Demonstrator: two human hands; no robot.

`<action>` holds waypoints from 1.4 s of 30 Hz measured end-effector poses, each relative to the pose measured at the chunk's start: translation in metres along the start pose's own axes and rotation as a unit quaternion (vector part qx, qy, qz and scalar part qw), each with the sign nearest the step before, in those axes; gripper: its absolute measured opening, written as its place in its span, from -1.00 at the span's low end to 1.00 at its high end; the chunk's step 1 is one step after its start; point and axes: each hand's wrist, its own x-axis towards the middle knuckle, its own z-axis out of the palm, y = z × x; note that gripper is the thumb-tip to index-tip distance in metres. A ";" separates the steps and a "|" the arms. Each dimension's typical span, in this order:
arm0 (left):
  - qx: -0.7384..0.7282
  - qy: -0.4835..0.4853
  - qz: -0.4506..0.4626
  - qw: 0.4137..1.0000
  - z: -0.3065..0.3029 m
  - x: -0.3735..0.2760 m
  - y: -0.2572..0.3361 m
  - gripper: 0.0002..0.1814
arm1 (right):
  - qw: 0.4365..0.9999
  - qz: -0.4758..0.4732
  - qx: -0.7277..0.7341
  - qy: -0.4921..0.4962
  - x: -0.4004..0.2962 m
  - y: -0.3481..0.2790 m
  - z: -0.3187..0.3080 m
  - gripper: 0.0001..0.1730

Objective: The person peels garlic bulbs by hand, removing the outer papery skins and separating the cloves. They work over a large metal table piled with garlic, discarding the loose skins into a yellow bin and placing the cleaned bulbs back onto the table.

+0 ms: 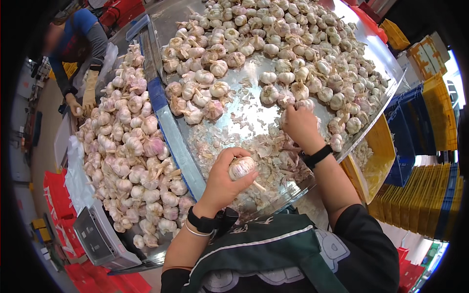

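My left hand [225, 179] holds a garlic bulb [242, 167] between thumb and fingers, its stem pointing down and to the right. Ahead and to the right, my right hand [301, 126] reaches to the near edge of a large heap of garlic bulbs [318, 66]; its fingertips are at the bulbs, and whether they grip one is hard to tell. Loose papery garlic skins [263, 150] lie on the metal table [243, 69] around both hands. A smaller cluster of bulbs [201, 88] sits left of the bare metal.
Beyond a metal divider [179, 135] lies another garlic heap [135, 146], with a scale [97, 236] at its near end. A co-worker [82, 47] handles garlic at the upper left. On the right stand a yellow bin [381, 157] holding skins and stacked crates [417, 197].
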 end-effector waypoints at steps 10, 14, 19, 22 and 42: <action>-0.205 -0.014 -0.065 0.976 -0.005 -0.005 -0.002 -0.34 | 0.523 0.061 0.806 -0.270 -0.039 -0.036 -0.061 -0.62; 0.007 0.041 0.052 0.998 0.006 -0.004 0.021 -0.21 | 0.503 0.120 0.796 -0.314 -0.060 -0.060 -0.066 -0.54; 0.244 0.074 0.144 0.956 0.011 0.000 0.030 -0.14 | 0.767 0.021 0.626 -0.139 -0.081 -0.079 -0.068 -0.50; 0.270 0.047 0.112 0.955 0.009 -0.002 0.026 -0.17 | 0.810 -0.060 0.575 -0.095 -0.086 -0.080 -0.060 -0.59; -0.169 0.109 -0.044 0.979 -0.017 -0.026 -0.009 -0.39 | 0.544 -0.015 0.756 -0.365 -0.054 -0.039 -0.057 -0.38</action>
